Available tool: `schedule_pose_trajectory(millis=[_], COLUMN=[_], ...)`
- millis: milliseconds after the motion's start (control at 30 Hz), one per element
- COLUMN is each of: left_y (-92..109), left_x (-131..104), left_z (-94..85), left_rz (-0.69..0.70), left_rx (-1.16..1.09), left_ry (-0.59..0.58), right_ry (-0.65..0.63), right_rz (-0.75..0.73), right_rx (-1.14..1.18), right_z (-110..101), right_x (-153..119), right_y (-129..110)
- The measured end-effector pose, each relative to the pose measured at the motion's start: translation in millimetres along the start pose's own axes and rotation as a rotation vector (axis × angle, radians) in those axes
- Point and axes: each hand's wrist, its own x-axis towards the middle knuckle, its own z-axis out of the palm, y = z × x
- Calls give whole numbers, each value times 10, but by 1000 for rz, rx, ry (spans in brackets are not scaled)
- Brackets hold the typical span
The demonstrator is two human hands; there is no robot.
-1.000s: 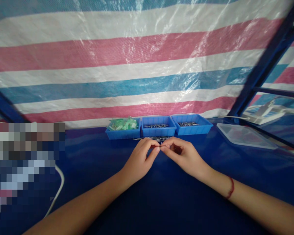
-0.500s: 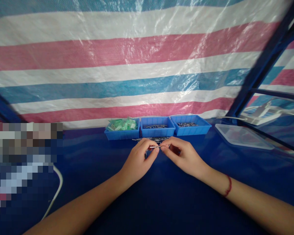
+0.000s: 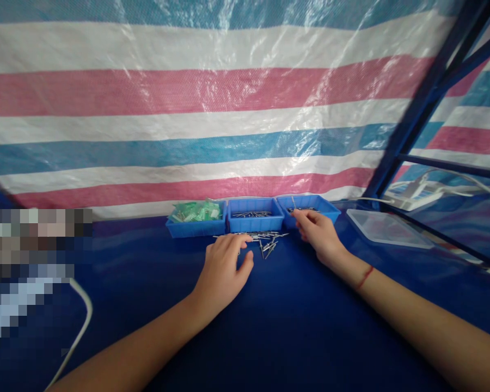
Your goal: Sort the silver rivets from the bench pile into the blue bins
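Note:
My left hand (image 3: 224, 267) rests near a pile of thin metal pins (image 3: 268, 245) on the blue table, its thumb and fingers apart with nothing between them. My right hand (image 3: 319, 233) is at the front of the right blue bin (image 3: 329, 208), its fingertips closed on a thin metal pin (image 3: 293, 203) that points up over the bin's left side. More dark metal pieces lie in that bin. The middle blue bin (image 3: 255, 224) holds more pins. Green and clear packets (image 3: 198, 210) fill the left blue bin (image 3: 196, 228).
A translucent lid (image 3: 386, 228) lies right of the bins. Behind it are a white power strip (image 3: 412, 197) and dark blue frame bars. A white cable (image 3: 87, 307) curves on the left. Striped sheeting (image 3: 188, 92) hangs behind the table.
My hands have moved apart. My right hand has gone right and forward to the right bin, while my left hand has opened. More of the loose pins now show between them.

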Motion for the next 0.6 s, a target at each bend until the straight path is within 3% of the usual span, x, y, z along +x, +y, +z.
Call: schedule_pose_trajectory(millis=[233,400,600], left_y=[8,-31,-36], left_x=[33,55,36], left_z=[-93,-149,-115], left_rz=[27,-95,-69], left_rx=[280,478,479], left_ry=[-125,-231,-290], right_ry=[30,-37,-147], right_rz=[138,92,11], right_rx=[113,91,-46], right_z=[-59,11,60], right_x=[37,-25,-106], right_y=[-34,-17,-14])
